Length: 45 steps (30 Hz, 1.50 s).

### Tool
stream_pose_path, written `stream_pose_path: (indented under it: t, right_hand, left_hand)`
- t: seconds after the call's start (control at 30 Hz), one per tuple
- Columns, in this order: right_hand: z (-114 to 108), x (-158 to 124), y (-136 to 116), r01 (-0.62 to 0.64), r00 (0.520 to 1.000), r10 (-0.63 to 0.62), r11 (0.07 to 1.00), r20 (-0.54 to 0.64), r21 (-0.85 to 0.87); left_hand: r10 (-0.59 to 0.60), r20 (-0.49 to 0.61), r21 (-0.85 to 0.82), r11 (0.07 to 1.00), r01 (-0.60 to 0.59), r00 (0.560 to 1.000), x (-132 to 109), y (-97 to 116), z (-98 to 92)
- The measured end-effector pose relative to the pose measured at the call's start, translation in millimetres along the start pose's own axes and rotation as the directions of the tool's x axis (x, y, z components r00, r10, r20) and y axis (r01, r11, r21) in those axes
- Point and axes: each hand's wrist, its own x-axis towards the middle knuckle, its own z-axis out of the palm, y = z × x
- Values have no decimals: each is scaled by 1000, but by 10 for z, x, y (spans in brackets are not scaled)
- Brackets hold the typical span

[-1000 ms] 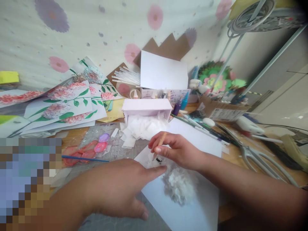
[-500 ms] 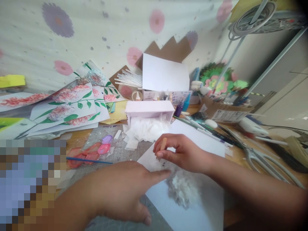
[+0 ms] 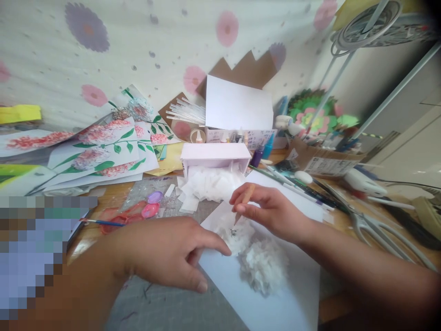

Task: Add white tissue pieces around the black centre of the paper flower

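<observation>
My right hand [image 3: 267, 211] pinches a short wooden stick [image 3: 247, 195], whose pointed lower end is over the middle of a fluffy white paper flower [image 3: 225, 235]. Small dark marks show at that flower's centre. My left hand [image 3: 175, 257] is palm down with thumb and index finger apart, holding nothing I can see. Its index fingertip is at the near edge of the same flower. A second ruffled white flower [image 3: 264, 265] sits just to the right and nearer to me. Both flowers lie on a white paper sheet [image 3: 292, 289].
A white box [image 3: 215, 151] spills thin white paper squares [image 3: 210, 184] behind the flowers. Pink and purple paint lids [image 3: 150, 210] and a blue brush [image 3: 103, 222] lie left. Scissors [image 3: 368, 232] and pens are on the right. Painted flower sheets [image 3: 93, 156] stand at back left.
My right hand has lifted slightly and shifted right with the stick, uncovering the dark marks. My left hand has drawn back left, its fingertip now at the flower's near edge.
</observation>
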Motion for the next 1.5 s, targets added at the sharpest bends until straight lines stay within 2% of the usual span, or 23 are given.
stream_pose_path:
  t: [0.13, 0.37, 0.57, 0.67, 0.77, 0.87, 0.93, 1.03, 1.1, 1.27, 1.5]
  right_hand:
    - [14, -13, 37, -1, 1000, 1, 1000, 16, -11]
    - [80, -89, 138, 18, 995, -6, 992, 96, -125]
    - [51, -110, 212, 99, 986, -65, 969, 152, -226]
    - [22, -114, 251, 94, 986, -62, 973, 154, -212]
    - [1, -129, 285, 40, 992, -28, 994, 122, -101]
    - [-46, -136, 274, -6, 999, 4, 997, 39, 71]
    - [-106, -128, 244, -32, 998, 37, 992, -40, 124]
    - [-223, -106, 225, -52, 987, 55, 998, -153, 21]
    - [-287, -98, 255, -70, 982, 58, 996, -179, -60]
    - [-316, -111, 375, -181, 978, 179, 983, -109, -12]
    - [-255, -121, 377, -133, 991, 132, 984, -10, -116]
  left_hand:
    - [-45, -16, 7, 999, 46, 999, -26, 14, -68]
    - [-66, -170, -5, 998, 66, 983, 33, -98, -1]
    - [-52, -224, 10, 998, 56, 973, 77, -93, 44]
    - [-43, -199, 10, 999, 46, 979, 108, -87, 86]
    - [-28, -175, 20, 999, 32, 984, 133, -104, 126]
    - [-23, -183, 32, 999, 29, 983, 146, -128, 146]
    - [-26, -181, 26, 999, 31, 983, 149, -134, 148]
    - [-30, -188, 18, 999, 34, 982, 146, -122, 150]
    - [-31, -187, 22, 999, 36, 982, 142, -109, 157]
    - [-13, -128, 80, 997, 24, 992, 139, -101, 180]
    - [-32, -116, 122, 991, 47, 993, 131, -98, 175]
